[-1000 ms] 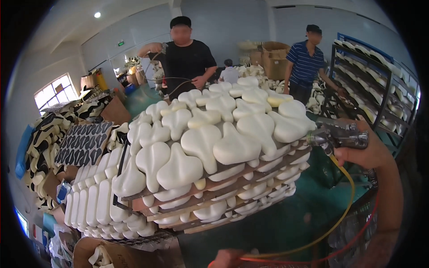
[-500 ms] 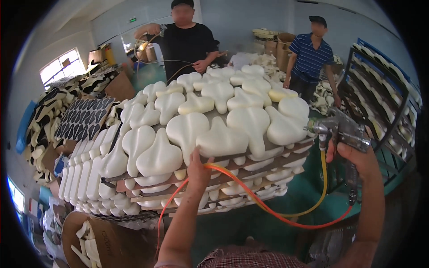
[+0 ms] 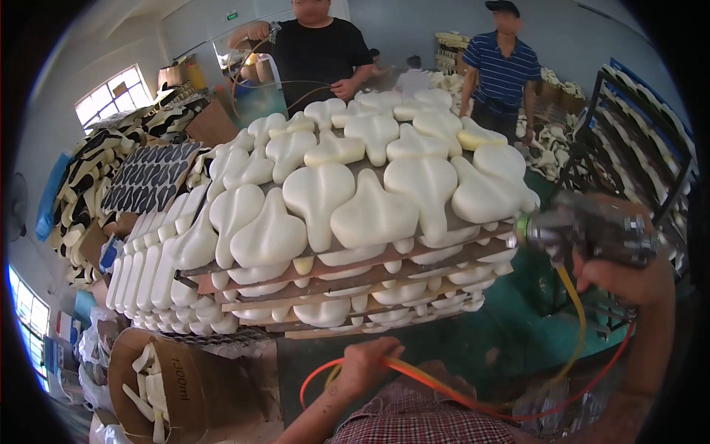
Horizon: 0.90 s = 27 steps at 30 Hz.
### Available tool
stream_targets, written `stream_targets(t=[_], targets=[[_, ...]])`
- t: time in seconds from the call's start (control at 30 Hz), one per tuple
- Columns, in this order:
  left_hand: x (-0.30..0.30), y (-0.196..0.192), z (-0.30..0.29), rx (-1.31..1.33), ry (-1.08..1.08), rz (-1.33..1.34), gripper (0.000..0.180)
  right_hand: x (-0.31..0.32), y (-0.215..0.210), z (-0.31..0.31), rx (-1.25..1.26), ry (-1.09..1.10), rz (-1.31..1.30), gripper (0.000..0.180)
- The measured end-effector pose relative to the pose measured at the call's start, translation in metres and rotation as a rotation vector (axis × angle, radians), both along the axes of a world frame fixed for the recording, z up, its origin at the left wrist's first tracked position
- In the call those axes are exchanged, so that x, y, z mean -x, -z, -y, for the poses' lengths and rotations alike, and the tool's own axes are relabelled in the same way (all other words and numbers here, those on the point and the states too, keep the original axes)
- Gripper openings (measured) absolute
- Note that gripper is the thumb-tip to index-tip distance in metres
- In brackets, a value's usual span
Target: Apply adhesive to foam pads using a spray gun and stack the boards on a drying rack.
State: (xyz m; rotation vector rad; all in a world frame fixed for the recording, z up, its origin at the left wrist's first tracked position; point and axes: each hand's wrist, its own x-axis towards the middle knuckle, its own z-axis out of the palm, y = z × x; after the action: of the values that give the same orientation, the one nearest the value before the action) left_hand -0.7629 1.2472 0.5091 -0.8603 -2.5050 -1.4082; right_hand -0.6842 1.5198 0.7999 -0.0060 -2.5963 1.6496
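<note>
At right of the stacked boards | right hand [image 3: 625,277] closed round spray gun [image 3: 584,235], nozzle beside white foam pads [image 3: 370,211] | left hand [image 3: 366,364] grips orange hose [image 3: 444,385] | risk: slack hose loop may snag on board edges and jerk the gun.

We see two people beyond the stack, one in a black shirt [image 3: 323,55], one in a striped shirt [image 3: 503,70]; a cardboard box [image 3: 188,385] of foam scraps sits low left, patterned pieces [image 3: 151,177] beside a window [image 3: 115,103]
</note>
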Motion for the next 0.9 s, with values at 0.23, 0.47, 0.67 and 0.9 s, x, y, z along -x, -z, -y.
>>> stream_targets(t=[0.23, 0.47, 0.67, 0.9], targets=[[-0.039, -0.007, 0.020, 0.061, 0.292, 0.048, 0.012, -0.041, -0.008, 0.028, -0.086, -0.054, -0.074, 0.053], [-0.063, -0.010, 0.027, 0.088, 0.412, 0.056, 0.014, -0.083, -0.003, -0.001, -0.271, 0.382, -0.147, 0.048], [-0.071, -0.009, 0.019, 0.075, 0.513, 0.103, 0.014, -0.069, -0.008, 0.014, -0.265, 0.399, -0.197, 0.029], [-0.068, -0.008, 0.005, 0.156, 0.481, 0.109, 0.014, -0.077, -0.002, -0.012, -0.222, 0.237, -0.067, 0.053]])
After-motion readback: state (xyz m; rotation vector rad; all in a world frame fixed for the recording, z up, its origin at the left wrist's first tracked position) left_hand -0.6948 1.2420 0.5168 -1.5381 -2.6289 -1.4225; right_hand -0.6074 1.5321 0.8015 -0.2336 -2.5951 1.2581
